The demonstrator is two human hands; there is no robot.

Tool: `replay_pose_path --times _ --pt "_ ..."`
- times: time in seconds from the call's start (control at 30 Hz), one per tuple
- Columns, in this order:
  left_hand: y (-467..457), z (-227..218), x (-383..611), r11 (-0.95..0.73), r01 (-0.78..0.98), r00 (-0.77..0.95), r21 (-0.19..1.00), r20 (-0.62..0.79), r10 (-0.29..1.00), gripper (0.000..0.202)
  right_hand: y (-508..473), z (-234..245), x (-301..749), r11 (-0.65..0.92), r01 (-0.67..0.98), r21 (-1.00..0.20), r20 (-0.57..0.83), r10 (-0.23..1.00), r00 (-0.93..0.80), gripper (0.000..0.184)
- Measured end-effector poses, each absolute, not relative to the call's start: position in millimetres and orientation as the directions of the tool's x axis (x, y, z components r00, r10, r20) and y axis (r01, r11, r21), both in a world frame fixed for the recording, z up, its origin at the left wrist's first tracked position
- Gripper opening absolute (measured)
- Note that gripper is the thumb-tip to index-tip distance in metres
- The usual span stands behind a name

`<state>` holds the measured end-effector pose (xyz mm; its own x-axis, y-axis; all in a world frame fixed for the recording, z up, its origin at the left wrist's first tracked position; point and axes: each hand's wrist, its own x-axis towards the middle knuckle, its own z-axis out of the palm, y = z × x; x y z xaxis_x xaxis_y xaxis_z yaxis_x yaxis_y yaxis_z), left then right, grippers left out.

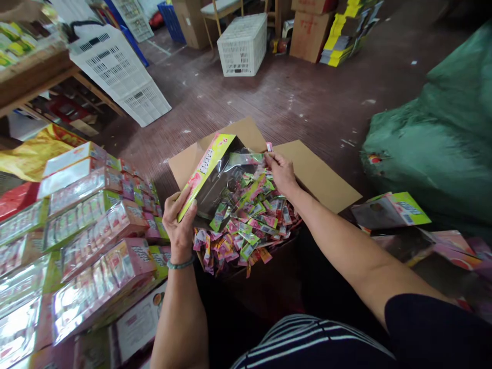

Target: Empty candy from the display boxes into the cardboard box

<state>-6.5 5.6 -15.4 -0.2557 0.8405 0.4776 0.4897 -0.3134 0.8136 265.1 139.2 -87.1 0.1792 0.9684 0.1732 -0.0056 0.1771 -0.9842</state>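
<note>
My left hand (179, 218) grips the near end of a green and pink packaging box (205, 166) with a clear plastic window, its thumb along one edge. The box is tilted over an open cardboard carton (317, 174). At the box's far end my right hand (280, 170) pinches the edge of its clear flap, and a small pink and white bit shows beside the fingertips. Heaped in the carton below are many small green, pink and orange sachets (255, 223). Whether any sachets lie inside the tilted box is hard to tell through the shiny plastic.
Filled window boxes (103, 277) are stacked at the left. At the right are a large green sack (426, 128) and more boxes (392, 210). White plastic crates (242, 46) and brown cartons (310, 33) stand on the floor behind; a wooden table (38, 72) is at upper left.
</note>
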Motion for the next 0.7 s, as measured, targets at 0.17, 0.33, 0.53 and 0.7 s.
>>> replay_pose_path --times 0.17,0.33,0.53,0.7 --pt "12.9 -19.7 -3.2 -0.265 0.436 -0.410 0.860 0.452 0.792 0.037 152.0 -98.9 285.7 -0.003 0.147 -0.989 0.062 0.900 0.432 0.027" --pt "21.8 -21.0 -2.7 -0.336 0.174 -0.560 0.926 0.374 0.740 0.039 148.7 -91.2 303.5 -0.113 0.361 -0.926 0.011 0.947 0.322 0.020" --pt "34.1 -31.3 9.7 -0.263 -0.050 -0.475 0.963 0.209 0.855 0.047 110.8 -64.1 265.0 0.130 -0.079 -0.988 0.138 0.985 -0.107 0.042" --pt "44.3 -35.5 19.0 -0.195 -0.141 -0.376 0.971 0.130 0.917 0.045 101.1 -59.8 250.1 0.122 -0.051 -0.991 0.131 0.964 -0.231 0.042"
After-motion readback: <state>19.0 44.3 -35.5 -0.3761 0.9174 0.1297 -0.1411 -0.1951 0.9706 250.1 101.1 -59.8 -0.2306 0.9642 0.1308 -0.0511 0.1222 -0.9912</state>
